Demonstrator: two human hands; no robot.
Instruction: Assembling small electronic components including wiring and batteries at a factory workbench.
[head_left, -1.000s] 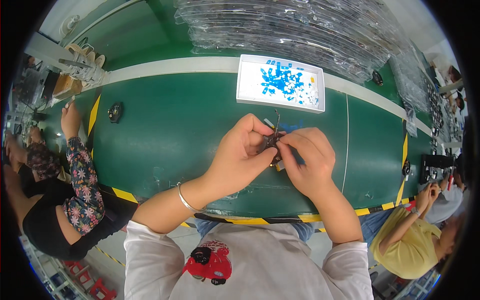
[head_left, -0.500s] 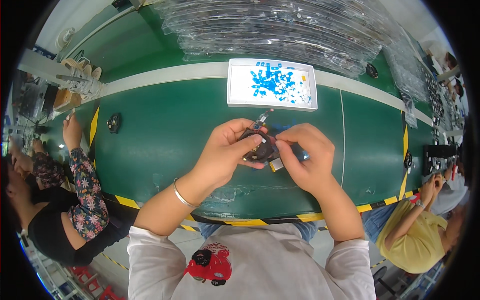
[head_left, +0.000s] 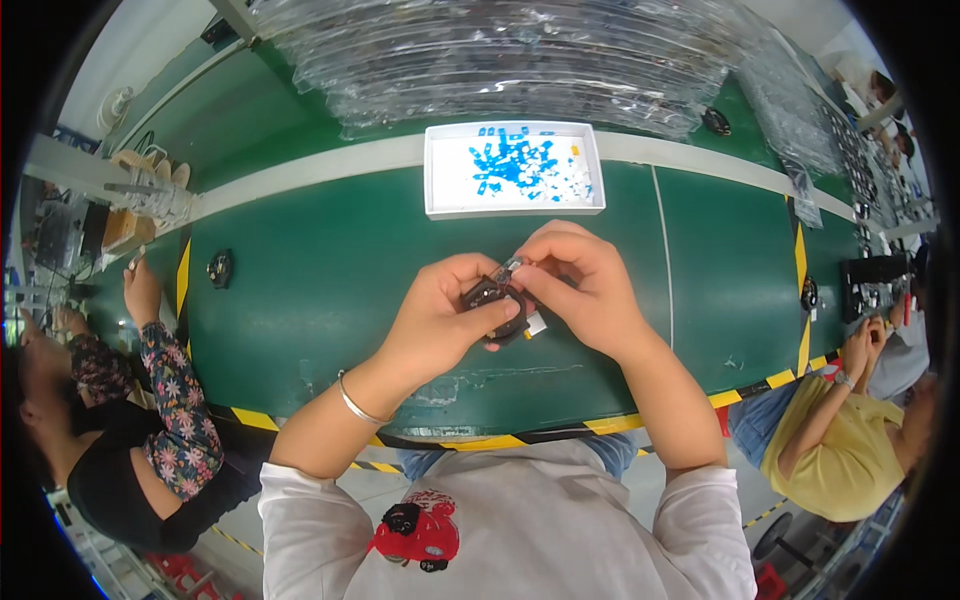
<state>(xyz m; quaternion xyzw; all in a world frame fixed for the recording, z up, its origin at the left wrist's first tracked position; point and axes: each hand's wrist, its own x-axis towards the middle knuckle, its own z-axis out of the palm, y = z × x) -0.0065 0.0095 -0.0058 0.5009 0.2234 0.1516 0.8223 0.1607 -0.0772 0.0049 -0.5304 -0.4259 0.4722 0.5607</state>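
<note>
My left hand [head_left: 436, 312] is closed around a round black watch case [head_left: 484, 294], its thumb pressed across the open face where small metal parts show. From the top of the case a thin flex cable [head_left: 509, 268] sticks up. My right hand [head_left: 588, 292] pinches that cable between thumb and forefinger, just above the case. At the case's lower right hangs a small silver-and-yellow piece [head_left: 536, 325] that looks like a battery cell. The fingers hide part of the case's inside.
Beyond my hands stands a white box [head_left: 516, 211] with many small blue and white bits. Plastic-wrapped trays [head_left: 520, 70] are stacked behind it. Another black watch case [head_left: 220, 268] lies left on the green table [head_left: 310, 330]. Co-workers sit at both sides.
My right hand has moved up and left from the case's right side to the cable at its top. The cable is now pinched. The view has shifted slightly.
</note>
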